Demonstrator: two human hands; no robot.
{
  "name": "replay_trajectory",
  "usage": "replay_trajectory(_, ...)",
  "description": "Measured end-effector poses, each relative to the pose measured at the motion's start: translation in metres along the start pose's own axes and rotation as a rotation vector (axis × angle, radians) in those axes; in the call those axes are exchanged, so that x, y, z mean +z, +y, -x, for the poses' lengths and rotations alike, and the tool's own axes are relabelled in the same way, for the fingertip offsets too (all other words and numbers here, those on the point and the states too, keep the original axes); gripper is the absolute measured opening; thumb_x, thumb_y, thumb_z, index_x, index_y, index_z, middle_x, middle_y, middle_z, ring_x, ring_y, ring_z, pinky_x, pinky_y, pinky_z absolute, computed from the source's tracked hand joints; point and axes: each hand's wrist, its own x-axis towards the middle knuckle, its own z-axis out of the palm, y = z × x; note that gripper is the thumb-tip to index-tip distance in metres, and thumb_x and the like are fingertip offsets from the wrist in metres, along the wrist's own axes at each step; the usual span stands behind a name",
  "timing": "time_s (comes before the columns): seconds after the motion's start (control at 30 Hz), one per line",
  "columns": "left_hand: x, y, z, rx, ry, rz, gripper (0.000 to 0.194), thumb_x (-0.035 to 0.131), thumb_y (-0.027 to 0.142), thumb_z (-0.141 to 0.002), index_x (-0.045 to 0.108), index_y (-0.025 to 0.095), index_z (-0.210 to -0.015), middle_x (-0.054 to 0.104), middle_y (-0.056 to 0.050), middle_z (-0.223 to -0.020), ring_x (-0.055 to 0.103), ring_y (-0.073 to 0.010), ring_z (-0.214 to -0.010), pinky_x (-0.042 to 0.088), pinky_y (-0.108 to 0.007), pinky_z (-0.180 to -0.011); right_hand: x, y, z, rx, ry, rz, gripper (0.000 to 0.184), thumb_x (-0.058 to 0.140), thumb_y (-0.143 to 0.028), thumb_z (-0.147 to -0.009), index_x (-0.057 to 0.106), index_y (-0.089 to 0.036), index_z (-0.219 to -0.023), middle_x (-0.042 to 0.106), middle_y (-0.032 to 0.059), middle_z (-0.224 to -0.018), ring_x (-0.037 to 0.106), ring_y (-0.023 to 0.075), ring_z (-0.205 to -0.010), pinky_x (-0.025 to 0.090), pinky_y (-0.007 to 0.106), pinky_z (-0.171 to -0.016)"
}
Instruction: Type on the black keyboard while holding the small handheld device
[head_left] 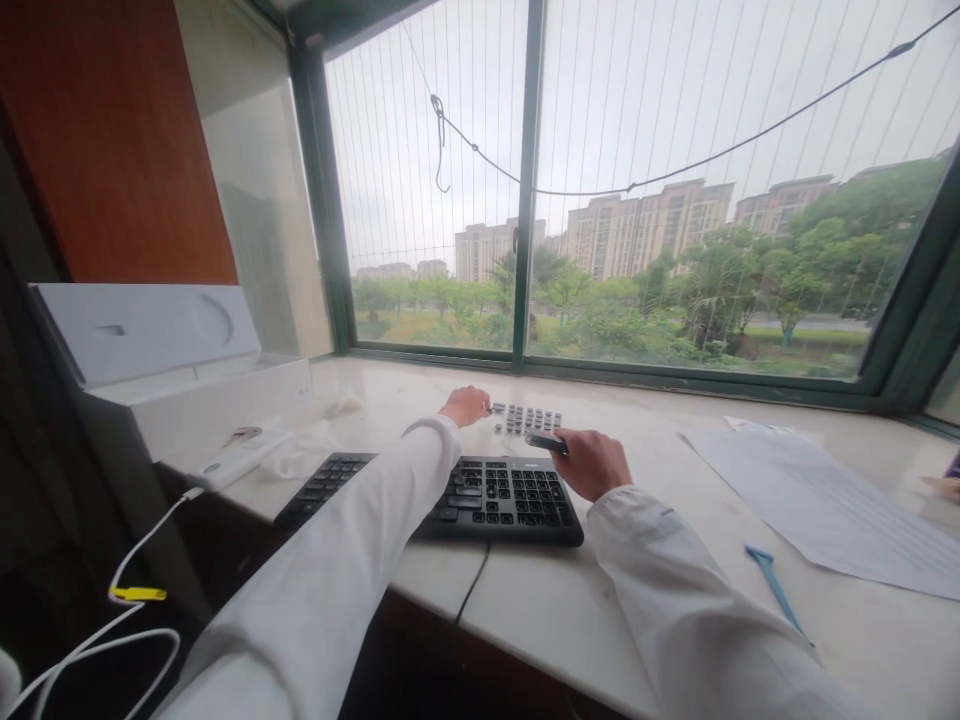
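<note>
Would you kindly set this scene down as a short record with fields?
keyboard: black, partly hidden by the left forearm
grey pieces: small, in rows beyond the keyboard
left hand: at the left end of the rows; grip unclear
right hand: holding a dark object near the keyboard's far right corner
right side: paper, blue tool
left side: white box, lid raised

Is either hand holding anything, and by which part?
The right hand holds a dark object by its right end. The left hand is beside the keycaps; whether it grips one can't be told.
</note>
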Motion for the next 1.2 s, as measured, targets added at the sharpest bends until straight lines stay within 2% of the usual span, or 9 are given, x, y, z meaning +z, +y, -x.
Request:
replay_trajectory(0.27,0.019,0.009,-0.030,0.112,-0.012,-0.100,0.017,0.059,0.027,-0.080,0.071,0.025,-0.092,0.069,-0.004,-0.096,0.061,-0.0184,-0.090,0.042,-0.027,-0.081,-0.012,-0.007,0.002,0.082,-0.046,0.052,0.039,0.032,-0.041,-0.090,0.066,-0.022,-0.082,0.066,0.0087,-0.079,0.061,0.0220,-0.072,0.034,0.030,-0.062)
replay_trajectory(0.53,0.029,0.016,-0.039,0.120,-0.028,-0.184,0.019,0.057,0.027,-0.081,0.072,0.020,-0.091,0.069,-0.011,-0.091,0.062,-0.0220,-0.089,0.042,-0.029,-0.077,-0.010,-0.007,0.001,0.132,-0.061,0.041,0.036,0.033,-0.036,-0.090,0.066,-0.022,-0.084,0.066,0.0087,-0.081,0.061,0.0216,-0.074,0.036,0.031,-0.066)
replay_trajectory(0.8,0.028,0.018,-0.037,0.131,-0.015,-0.203,0.017,0.056,0.020,-0.079,0.072,0.017,-0.080,0.069,-0.012,-0.084,0.062,-0.0213,-0.082,0.041,-0.029,-0.074,-0.010,-0.008,0.001,0.115,-0.044,0.016,0.044,0.028,-0.042,-0.092,0.065,-0.021,-0.080,0.066,0.0083,-0.077,0.061,0.0210,-0.070,0.036,0.030,-0.064)
replay_trajectory(1.2,0.021,0.024,-0.032,0.130,0.005,-0.186,0.015,0.059,0.019,-0.075,0.073,0.015,-0.074,0.069,-0.012,-0.078,0.063,-0.0212,-0.077,0.042,-0.028,-0.070,-0.012,-0.008,0.001,0.123,-0.068,0.038,0.043,0.029,-0.042,-0.091,0.067,-0.022,-0.084,0.066,0.0095,-0.080,0.062,0.0219,-0.074,0.037,0.031,-0.067)
